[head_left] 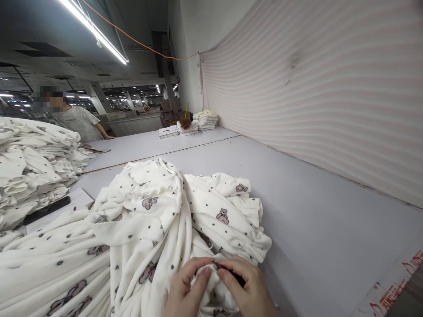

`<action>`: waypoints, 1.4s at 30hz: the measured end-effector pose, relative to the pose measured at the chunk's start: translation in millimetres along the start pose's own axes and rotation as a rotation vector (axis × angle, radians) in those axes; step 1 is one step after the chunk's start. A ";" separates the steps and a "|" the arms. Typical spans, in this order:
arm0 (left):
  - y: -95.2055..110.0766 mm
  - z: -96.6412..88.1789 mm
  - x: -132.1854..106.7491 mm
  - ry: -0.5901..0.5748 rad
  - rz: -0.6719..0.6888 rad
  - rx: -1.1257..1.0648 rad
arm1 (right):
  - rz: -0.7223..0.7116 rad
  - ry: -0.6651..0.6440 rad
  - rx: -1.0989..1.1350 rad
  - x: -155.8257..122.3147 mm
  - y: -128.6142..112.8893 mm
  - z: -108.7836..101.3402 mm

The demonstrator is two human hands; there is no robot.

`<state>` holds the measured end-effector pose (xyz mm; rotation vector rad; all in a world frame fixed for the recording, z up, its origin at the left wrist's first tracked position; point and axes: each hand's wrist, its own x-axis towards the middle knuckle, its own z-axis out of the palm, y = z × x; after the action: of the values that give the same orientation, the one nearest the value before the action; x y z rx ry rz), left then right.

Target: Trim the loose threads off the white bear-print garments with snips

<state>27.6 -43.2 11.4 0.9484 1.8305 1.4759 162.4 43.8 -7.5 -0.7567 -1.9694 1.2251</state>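
A white fleece garment [145,220] with brown bears and small dark marks lies bunched on the table in front of me. At its near edge, my left hand [190,286] pinches a bit of the white cloth between thumb and fingers. My right hand [247,286] is closed around a small black pointed tool [236,276], which looks like thread snips. The tip of the snips points left, at the cloth by my left fingertips. My right fingers hide most of the tool. A sleeve [228,215] of the garment spreads to the right, above my hands.
A high pile of similar garments [29,167] stands at the left, beside a black phone-like object [48,210] on paper. Stacks of folded white pieces [205,121] sit at the table's [317,220] far end. A person [77,123] stands beyond the pile. A striped cloth [313,97] covers the right wall.
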 end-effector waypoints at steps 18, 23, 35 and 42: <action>-3.7 -1.3 7.5 -0.046 -0.325 -0.236 | 0.065 0.165 0.035 15.2 6.6 5.0; -3.4 2.0 9.1 0.028 -0.107 0.012 | -0.004 0.125 -0.304 -0.1 40.5 -32.8; 9.3 -2.6 21.0 -0.173 -0.017 0.181 | 0.066 0.181 -0.259 31.7 65.9 -77.4; -5.4 54.1 15.1 -0.075 0.294 0.432 | 0.130 0.169 -0.161 24.9 40.8 -54.5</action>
<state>61.9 -1.5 -5.2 1.5146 2.0635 1.2000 195.8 106.7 -21.3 -1.0486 -1.9193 1.0464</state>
